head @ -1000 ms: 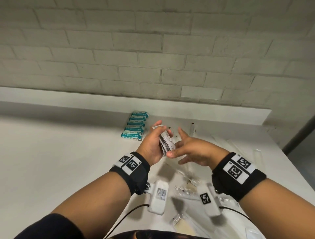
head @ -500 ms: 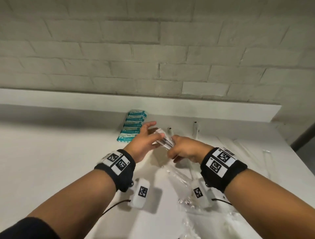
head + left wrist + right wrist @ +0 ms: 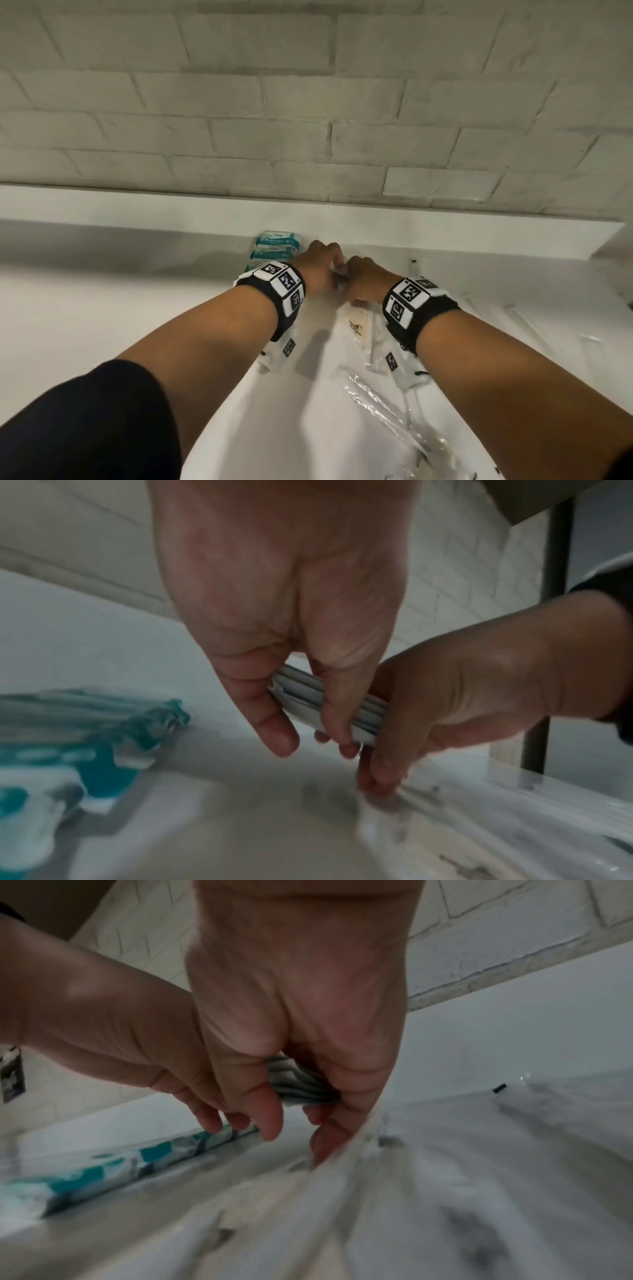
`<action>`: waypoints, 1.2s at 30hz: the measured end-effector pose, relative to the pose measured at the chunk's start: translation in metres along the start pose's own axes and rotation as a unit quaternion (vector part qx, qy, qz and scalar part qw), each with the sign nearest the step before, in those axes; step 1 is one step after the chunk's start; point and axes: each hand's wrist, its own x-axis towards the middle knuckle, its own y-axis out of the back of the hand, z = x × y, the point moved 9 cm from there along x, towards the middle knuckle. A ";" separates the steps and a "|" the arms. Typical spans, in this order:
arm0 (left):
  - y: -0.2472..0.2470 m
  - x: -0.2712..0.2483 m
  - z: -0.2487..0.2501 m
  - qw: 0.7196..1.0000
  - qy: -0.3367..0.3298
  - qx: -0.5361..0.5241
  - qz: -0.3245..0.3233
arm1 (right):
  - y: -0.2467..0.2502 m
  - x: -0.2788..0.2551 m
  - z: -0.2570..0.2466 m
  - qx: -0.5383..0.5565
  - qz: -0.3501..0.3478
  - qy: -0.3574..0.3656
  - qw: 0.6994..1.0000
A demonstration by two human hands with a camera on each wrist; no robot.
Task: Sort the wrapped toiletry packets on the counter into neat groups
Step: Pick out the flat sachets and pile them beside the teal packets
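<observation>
Both hands hold one stack of thin white packets (image 3: 329,704) low over the white counter (image 3: 102,325), near its back edge. My left hand (image 3: 317,265) grips the stack's left end with curled fingers and thumb (image 3: 274,723). My right hand (image 3: 363,277) grips the other end (image 3: 301,1085). In the head view the stack (image 3: 337,270) shows only as a sliver between the hands. A row of teal-and-white packets (image 3: 277,246) lies just left of the hands, against the back ledge.
Clear-wrapped items (image 3: 387,407) lie scattered on the counter below and right of my right wrist, with a beige wrapped piece (image 3: 358,325) under the right hand. A white ledge (image 3: 445,233) and brick wall close the back. A dark vertical pole (image 3: 548,615) stands at far right.
Both hands carried the white stack forward and down toward the back of the counter beside the teal row. The right hand, open a second ago, now grips the stack.
</observation>
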 end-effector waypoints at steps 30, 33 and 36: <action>0.015 0.086 -0.010 0.988 0.047 0.113 0.097 | 0.056 0.071 0.030 -0.042 0.133 0.061 0.988; 0.015 0.091 -0.016 0.989 0.057 0.097 0.098 | 0.057 0.080 0.031 -0.040 0.126 0.049 0.990; 0.017 0.091 -0.019 0.989 0.062 0.079 0.105 | 0.057 0.082 0.033 -0.036 0.120 0.046 0.991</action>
